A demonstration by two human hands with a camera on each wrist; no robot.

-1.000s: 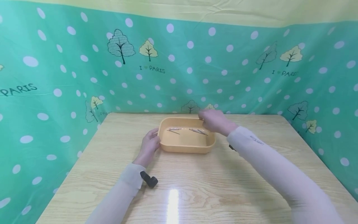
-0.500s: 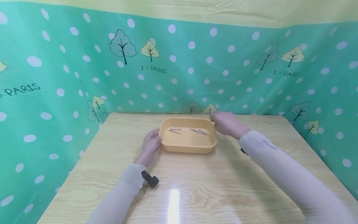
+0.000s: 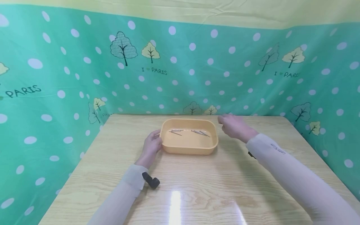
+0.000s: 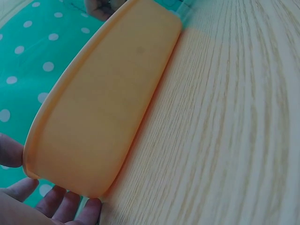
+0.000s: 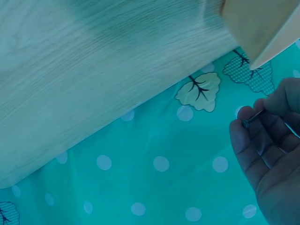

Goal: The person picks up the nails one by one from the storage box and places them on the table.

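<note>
Right wrist view, fingers (image 5: 243, 140) pinching nail (image 5: 253, 117), left fingers (image 4: 66, 207) holding tray (image 4: 108, 98)

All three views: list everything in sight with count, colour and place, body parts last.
Table: 1, pale wood, foreground.
Cloth: count unclear, green with white dots, yellow on top, behind and beside the table.
Tray: 1, orange, on the table.
Nails: several, silvery, two loose groups in the tray.
Held nail: 1, metallic, right side of the right wrist view.
Wrist cameras: 2, black, one per arm.
Sleeves: 2, whitish, on the arms.
Left hand: 1, bare, at the tray's left end.
Right hand: 1, bare, pinching the held nail.
</note>
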